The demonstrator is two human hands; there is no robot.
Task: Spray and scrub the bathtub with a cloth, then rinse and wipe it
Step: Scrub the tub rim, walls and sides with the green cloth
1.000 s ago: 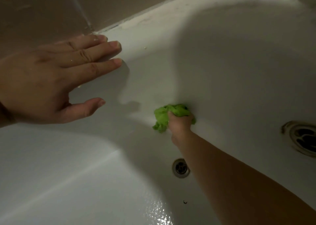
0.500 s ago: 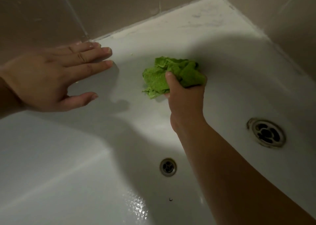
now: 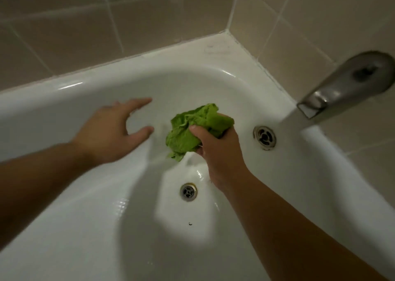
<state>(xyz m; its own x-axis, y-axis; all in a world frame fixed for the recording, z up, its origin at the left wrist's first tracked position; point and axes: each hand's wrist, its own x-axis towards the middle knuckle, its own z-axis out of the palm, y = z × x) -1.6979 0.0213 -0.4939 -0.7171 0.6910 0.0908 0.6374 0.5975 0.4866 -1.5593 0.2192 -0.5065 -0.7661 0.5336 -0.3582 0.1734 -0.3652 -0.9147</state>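
Cloth point(image 3: 188, 131): green, bunched, held over the bathtub's point(image 3: 89, 206) end wall, above the floor drain point(image 3: 188, 191).
Right hand point(image 3: 215, 146): fingers curled round the wad.
Left hand point(image 3: 113, 131): spread, holding nothing, near the far wall.
Handling: soft, light, probably damp; best gripped as a full bunch.
Enamel: glossy, likely slippery.

faucet point(image 3: 350, 84) blurred, cloth point(image 3: 192, 131) perhaps partly hidden
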